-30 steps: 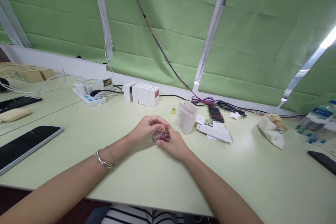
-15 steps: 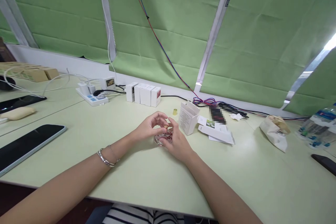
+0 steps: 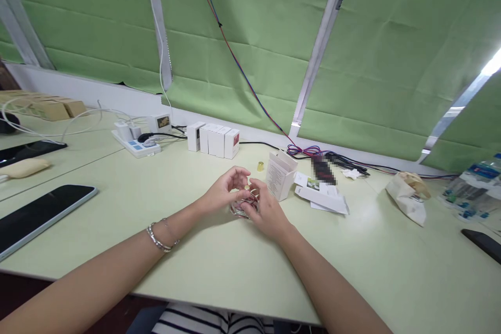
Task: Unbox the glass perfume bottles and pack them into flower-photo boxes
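A small clear glass bottle (image 3: 238, 210) with reddish bits showing in it stands on the table between my hands. Its gold neck piece (image 3: 247, 187) sticks up at the top. My left hand (image 3: 227, 188) is curled, its thumb and fingers closed about the gold piece from the left. Around the right side of the glass wraps my right hand (image 3: 268, 214), thumb in front; the fingers hide part of the bottle. Just behind the hands a gold cap (image 3: 260, 166) rests on the table. An opened white carton (image 3: 280, 177) stands upright to the right of them.
Unfolded packaging (image 3: 323, 195) lies beyond the carton. White boxes (image 3: 216, 141) line the back, near a power strip (image 3: 136, 143). A tablet-like device (image 3: 43, 219) lies at left. A crumpled paper bag (image 3: 407, 198) and water bottles (image 3: 475, 185) are at right.
Both hands stay about the bottle, with only slight finger movement. The view has shifted a little; the other things keep their places.
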Tool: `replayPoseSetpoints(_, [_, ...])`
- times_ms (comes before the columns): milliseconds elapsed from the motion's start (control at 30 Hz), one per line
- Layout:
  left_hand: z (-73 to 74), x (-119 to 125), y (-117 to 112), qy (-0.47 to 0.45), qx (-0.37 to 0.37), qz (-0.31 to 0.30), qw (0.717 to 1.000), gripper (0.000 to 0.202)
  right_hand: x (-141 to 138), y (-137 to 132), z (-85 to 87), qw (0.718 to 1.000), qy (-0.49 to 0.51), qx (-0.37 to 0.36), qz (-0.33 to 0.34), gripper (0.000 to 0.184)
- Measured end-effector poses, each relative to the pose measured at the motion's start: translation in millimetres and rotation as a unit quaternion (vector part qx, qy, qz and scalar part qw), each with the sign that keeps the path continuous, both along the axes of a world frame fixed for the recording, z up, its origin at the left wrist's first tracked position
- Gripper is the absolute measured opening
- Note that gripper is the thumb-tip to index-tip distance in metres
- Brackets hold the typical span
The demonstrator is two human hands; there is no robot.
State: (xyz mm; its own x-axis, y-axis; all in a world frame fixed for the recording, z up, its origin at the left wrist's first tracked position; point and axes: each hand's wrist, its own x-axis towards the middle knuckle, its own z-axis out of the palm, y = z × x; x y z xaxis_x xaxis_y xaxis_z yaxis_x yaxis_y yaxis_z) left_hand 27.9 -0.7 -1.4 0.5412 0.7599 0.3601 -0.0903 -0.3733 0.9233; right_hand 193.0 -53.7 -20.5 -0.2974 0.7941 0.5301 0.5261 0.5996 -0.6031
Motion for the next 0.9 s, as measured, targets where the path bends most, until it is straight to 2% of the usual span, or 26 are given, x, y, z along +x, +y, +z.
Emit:
replayPoseSetpoints(200, [1.0,-2.9,1.1,-0.031,-0.034,-0.067,0.997,0.043,0.6,-0.1,0.2,1.0,-0.006,0.015,0.0,0.048])
replayPoseSetpoints(400, [1.6,-1.0,-0.3,-0.006,-0.013,-0.014,1.0,0.047,0.4,0.5,0.2,1.0,-0.013,0.013,0.009,0.043])
replayPoseSetpoints(600, [1.8,-3.7,0.5,-0.019,-0.025,-0.067,0.997,0.043,2.1,0.1,0.1,0.999,-0.023,0.028,0.006,0.043])
replayPoseSetpoints(767, [-0.5,-2.0,0.6,-0.025,-0.014,-0.026,0.999,0.046,2.1,2.3,-1.7,0.999,-0.027,0.046,0.004,0.038])
replayPoseSetpoints(900, [2.0,0.3,-2.9,-0.034,-0.03,-0.033,0.998,0.045,7.3,4.6,-2.8,0.995,-0.08,0.051,0.013,0.043])
